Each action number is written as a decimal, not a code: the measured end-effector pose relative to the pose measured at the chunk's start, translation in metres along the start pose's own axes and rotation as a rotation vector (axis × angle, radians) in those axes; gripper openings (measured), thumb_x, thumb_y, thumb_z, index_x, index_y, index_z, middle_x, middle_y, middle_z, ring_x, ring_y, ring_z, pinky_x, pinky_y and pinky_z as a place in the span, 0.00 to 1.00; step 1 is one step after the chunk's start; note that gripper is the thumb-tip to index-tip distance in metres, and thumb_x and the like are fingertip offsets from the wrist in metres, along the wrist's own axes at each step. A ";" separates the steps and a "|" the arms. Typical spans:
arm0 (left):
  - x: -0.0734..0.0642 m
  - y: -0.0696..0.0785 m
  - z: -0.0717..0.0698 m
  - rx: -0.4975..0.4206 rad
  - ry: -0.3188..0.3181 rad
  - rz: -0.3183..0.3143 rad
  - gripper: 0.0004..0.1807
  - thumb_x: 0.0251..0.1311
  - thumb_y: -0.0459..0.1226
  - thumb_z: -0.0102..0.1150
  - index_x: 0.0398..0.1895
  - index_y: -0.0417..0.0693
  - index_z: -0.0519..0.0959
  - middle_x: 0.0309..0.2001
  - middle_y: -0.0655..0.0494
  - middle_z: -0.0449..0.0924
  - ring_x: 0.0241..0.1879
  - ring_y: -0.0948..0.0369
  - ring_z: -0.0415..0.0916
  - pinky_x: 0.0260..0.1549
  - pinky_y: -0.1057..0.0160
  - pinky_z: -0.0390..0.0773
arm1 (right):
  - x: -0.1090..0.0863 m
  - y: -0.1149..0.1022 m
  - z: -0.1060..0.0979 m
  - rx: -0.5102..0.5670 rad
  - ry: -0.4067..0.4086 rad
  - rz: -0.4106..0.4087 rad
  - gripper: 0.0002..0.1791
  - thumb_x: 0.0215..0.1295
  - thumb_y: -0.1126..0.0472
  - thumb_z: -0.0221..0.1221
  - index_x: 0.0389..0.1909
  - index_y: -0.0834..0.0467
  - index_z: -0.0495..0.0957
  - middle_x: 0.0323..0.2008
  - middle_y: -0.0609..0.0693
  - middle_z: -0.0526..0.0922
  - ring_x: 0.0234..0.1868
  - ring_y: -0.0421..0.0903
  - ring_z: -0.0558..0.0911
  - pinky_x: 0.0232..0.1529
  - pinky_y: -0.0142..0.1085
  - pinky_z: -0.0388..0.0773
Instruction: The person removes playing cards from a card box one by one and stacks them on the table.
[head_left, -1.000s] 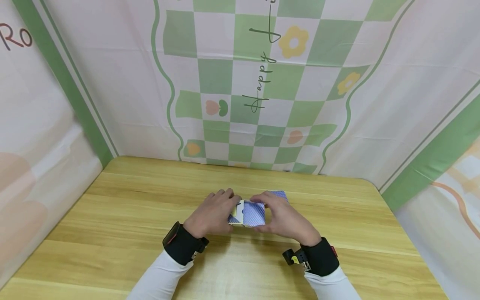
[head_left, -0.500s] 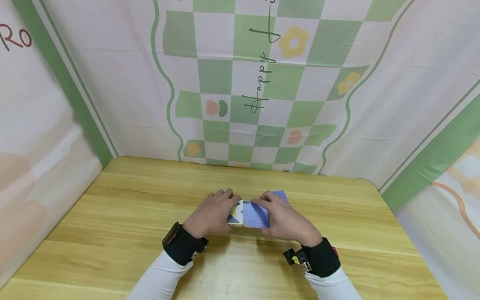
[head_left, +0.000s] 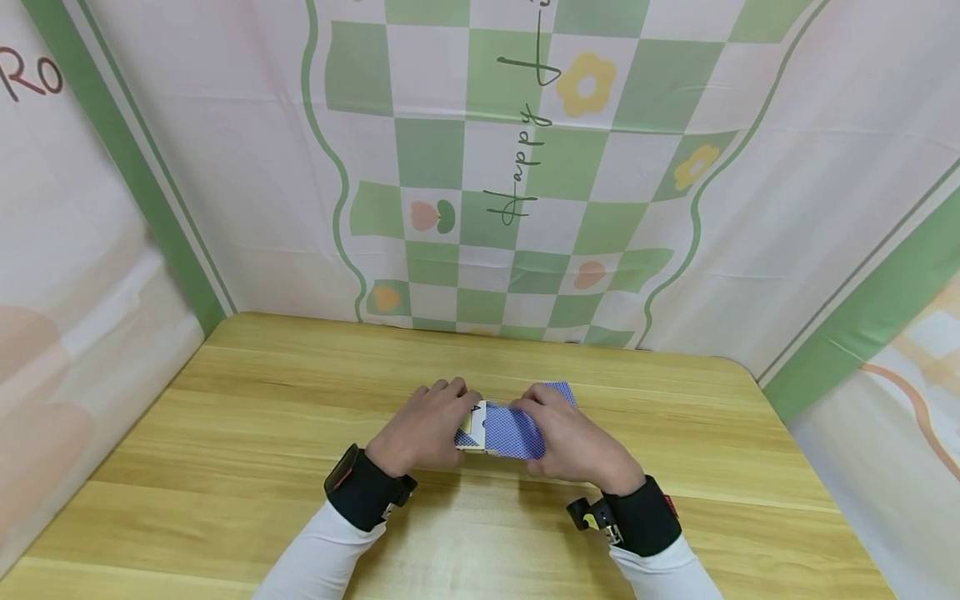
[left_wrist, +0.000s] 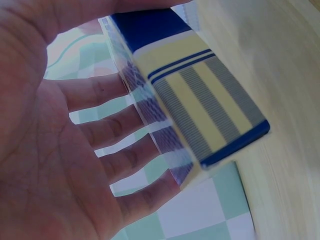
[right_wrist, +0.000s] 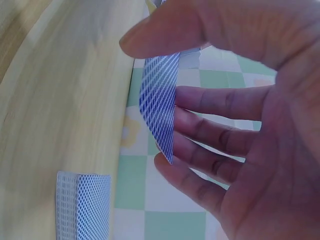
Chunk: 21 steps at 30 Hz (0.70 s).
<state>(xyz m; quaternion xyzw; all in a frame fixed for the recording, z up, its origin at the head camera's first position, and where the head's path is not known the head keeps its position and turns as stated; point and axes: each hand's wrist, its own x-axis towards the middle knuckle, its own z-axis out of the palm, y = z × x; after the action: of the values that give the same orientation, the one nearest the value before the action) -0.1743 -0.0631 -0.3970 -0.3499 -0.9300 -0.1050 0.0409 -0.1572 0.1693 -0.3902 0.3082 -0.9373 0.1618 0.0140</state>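
My left hand [head_left: 429, 423] grips a playing-card box [left_wrist: 200, 100], with the thumb on one side and the fingers along the other. The box is dark blue, cream and grey-striped on its narrow side. Out of its right end sticks a blue-patterned playing card [head_left: 512, 431]. My right hand [head_left: 572, 433] pinches the outer end of this card [right_wrist: 160, 105] between thumb and fingers. Whether it is one card or a few together, I cannot tell. Just beyond the right hand lies a stack of blue-backed cards [right_wrist: 92, 207], mostly hidden by that hand in the head view.
Under both hands is a light wood-grain table [head_left: 300, 517]. A green-and-white checked cloth [head_left: 495, 208] hangs along its back edge, with pale cloth walls left and right. Each wrist wears a black band [head_left: 640, 515] with a small camera.
My right hand has shifted slightly to the right, and more of the card shows outside the box. The left hand and the box stay in place.
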 end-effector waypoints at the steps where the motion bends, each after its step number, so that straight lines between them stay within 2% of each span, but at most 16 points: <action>1: 0.000 0.000 0.000 0.001 0.000 0.000 0.38 0.34 0.45 0.70 0.55 0.50 0.70 0.44 0.57 0.67 0.43 0.58 0.66 0.40 0.55 0.68 | 0.000 0.000 0.000 -0.005 -0.001 -0.001 0.39 0.37 0.53 0.70 0.56 0.55 0.71 0.48 0.47 0.68 0.45 0.42 0.68 0.42 0.34 0.71; 8: 0.000 0.000 0.000 0.003 0.003 0.001 0.37 0.34 0.45 0.70 0.55 0.50 0.70 0.44 0.57 0.67 0.42 0.58 0.66 0.40 0.56 0.69 | -0.001 -0.001 0.001 -0.027 -0.025 0.019 0.43 0.35 0.54 0.72 0.60 0.50 0.69 0.45 0.44 0.66 0.43 0.41 0.68 0.41 0.35 0.71; 13: 0.000 0.000 0.000 -0.010 0.002 -0.007 0.37 0.34 0.45 0.70 0.55 0.50 0.70 0.44 0.57 0.67 0.43 0.58 0.66 0.40 0.56 0.68 | -0.002 0.000 0.001 -0.040 -0.026 0.030 0.43 0.34 0.54 0.72 0.59 0.49 0.69 0.45 0.45 0.66 0.42 0.42 0.68 0.40 0.35 0.71; 21: -0.001 -0.001 0.000 -0.023 -0.001 -0.021 0.37 0.32 0.43 0.70 0.54 0.50 0.70 0.43 0.57 0.67 0.41 0.59 0.64 0.38 0.57 0.67 | -0.007 0.009 -0.007 -0.034 0.019 0.135 0.43 0.34 0.55 0.71 0.59 0.53 0.69 0.51 0.50 0.68 0.46 0.47 0.70 0.40 0.40 0.73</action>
<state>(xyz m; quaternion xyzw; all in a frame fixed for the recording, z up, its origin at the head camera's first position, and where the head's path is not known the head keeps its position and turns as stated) -0.1747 -0.0645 -0.3970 -0.3406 -0.9323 -0.1161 0.0354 -0.1574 0.1818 -0.3874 0.2425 -0.9584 0.1494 0.0170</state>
